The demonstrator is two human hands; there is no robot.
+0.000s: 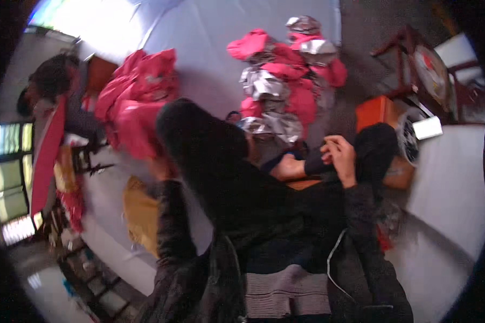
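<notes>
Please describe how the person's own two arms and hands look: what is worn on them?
Both forearms wear dark, charcoal-coloured sleeves of a rough, slightly mottled fabric reaching to the wrists. The right hand is bare, with no glove, ring or watch visible. The left hand is blurred and partly hidden by the dark garment, but seems bare too. A thin pale cord runs beside the right sleeve.

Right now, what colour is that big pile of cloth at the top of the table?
The pile of cloth is bright pink mixed with shiny silver, seen in the head view.

Matt black cloth (264, 199); shiny silver foil pcs (264, 83)
</notes>
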